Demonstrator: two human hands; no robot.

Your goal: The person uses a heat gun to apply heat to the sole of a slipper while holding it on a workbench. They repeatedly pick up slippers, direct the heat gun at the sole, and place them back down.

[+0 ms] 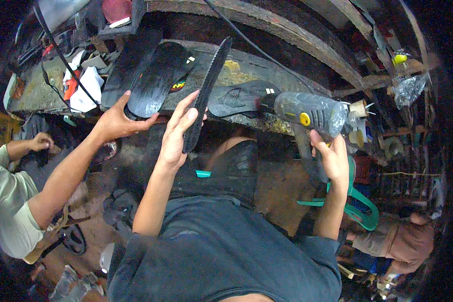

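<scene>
- While the left hand [172, 133] holds a thin black shoe sole [211, 83] up in front of the table [261, 70], its grip is closed around the sole's lower part, fingers and thumb against it.
- The sole is seen nearly edge-on, with a ridged edge. Its long axis slants steeply: the lower end is beside the wrist, and the upper end points up and to the right, across the view of the table.
- The right hand [334, 157] grasps a grey heat gun [314, 111] with a yellow button; its grip is clenched below the gun's body. The gun's long axis runs roughly sideways, dark nozzle end to the left.
- A flat dark sole [236, 99] lies on the table left of the gun, its long axis running left to right, its right end by the nozzle.
- Farther left, a broad black sole [153, 83] lies lengthwise away from the wearer. A co-worker's hand [115, 121], thumb and fingers spread, is at its near end; whether it touches, I cannot tell.
</scene>
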